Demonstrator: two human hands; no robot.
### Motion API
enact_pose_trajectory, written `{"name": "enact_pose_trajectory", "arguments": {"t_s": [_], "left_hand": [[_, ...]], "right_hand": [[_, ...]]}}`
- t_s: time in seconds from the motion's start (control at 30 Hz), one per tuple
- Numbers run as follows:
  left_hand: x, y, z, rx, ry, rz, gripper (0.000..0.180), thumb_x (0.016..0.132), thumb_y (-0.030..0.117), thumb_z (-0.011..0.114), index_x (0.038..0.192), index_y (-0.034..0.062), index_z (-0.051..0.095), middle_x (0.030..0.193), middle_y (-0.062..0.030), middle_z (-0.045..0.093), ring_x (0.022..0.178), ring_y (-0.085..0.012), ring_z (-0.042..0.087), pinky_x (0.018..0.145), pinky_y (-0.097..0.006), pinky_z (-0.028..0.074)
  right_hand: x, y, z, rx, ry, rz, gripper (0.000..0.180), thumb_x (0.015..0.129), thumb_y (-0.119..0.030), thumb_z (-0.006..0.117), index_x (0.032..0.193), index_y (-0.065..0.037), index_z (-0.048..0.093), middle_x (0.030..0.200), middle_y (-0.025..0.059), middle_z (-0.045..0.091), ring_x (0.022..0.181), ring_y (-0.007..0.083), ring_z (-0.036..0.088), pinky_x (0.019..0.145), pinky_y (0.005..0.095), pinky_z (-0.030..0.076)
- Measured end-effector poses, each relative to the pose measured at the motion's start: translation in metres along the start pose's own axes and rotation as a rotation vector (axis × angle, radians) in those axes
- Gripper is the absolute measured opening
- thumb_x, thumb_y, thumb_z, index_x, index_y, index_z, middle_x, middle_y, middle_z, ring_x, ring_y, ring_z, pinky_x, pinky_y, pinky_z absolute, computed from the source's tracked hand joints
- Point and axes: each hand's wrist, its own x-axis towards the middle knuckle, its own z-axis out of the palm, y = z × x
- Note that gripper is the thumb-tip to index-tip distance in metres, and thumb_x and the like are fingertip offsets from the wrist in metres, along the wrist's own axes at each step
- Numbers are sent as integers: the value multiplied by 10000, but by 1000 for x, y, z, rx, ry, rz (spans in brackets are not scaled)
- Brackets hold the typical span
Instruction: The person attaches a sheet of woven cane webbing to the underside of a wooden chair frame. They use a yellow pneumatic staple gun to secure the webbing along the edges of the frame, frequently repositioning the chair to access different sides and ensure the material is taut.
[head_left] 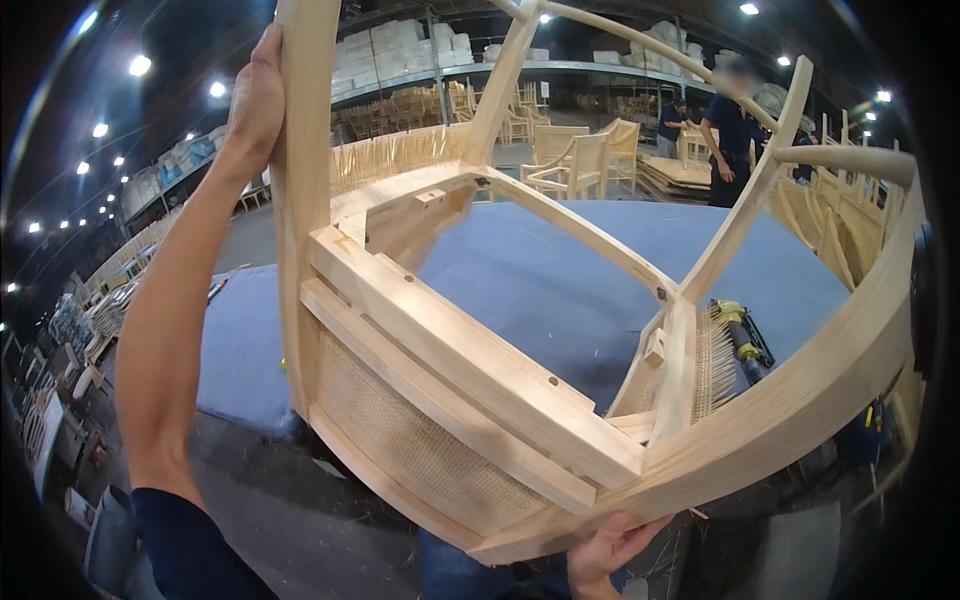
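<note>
Across mid-frame, a bare wooden chair (480,346) sits tilted, left hand (258,105) grasping its post (303,200) at upper left, right hand (612,550) holding the curved rail (745,440) at lower centre, and a slipping grip could swing it into the nail gun (743,343) at right.

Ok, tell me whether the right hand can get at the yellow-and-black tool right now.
Probably not directly: the right hand is at the lower edge of the chair frame, whose thick curved piece crosses between it and the yellow-and-black tool.
</note>
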Motion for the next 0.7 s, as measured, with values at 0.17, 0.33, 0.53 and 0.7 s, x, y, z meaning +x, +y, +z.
{"name": "enact_pose_trajectory", "arguments": {"t_s": [0.17, 0.33, 0.53, 0.7], "left_hand": [[-8, 65, -15, 69, 89, 226, 741, 989, 670, 318, 1193, 40, 652, 974, -112, 698, 902, -205, 642, 819, -353, 512], [-33, 173, -46, 280, 86, 362, 692, 995, 645, 341, 1208, 67, 655, 1036, -117, 687, 948, -229, 636, 829, -380, 519], [-73, 209, 28, 266, -45, 452, 634, 1001, 616, 368, 1226, 99, 659, 1111, -123, 674, 1003, -258, 628, 841, -411, 528], [-94, 268, 96, 450, -252, 505, 588, 1007, 592, 391, 1240, 125, 662, 1174, -128, 662, 1049, -282, 622, 851, -437, 535]], "right_hand": [[0, 15, 13, 239, 50, -35, 724, 1042, -275, 474, 1559, 0, 50, 1555, 182, 253, 1378, 246, 344, 1153, 376, 260], [-5, 9, 68, 499, 41, 72, 634, 1056, -176, 418, 1553, 13, 74, 1511, 173, 334, 1351, 241, 374, 1140, 366, 275], [53, 105, 155, 694, 207, 207, 677, 1055, -277, 412, 1527, 90, 94, 1537, 223, 271, 1402, 289, 309, 1166, 396, 233], [108, 123, 221, 519, -67, 411, 741, 1052, -298, 455, 1540, 87, 52, 1580, 271, 207, 1466, 343, 244, 1194, 392, 208]]}}
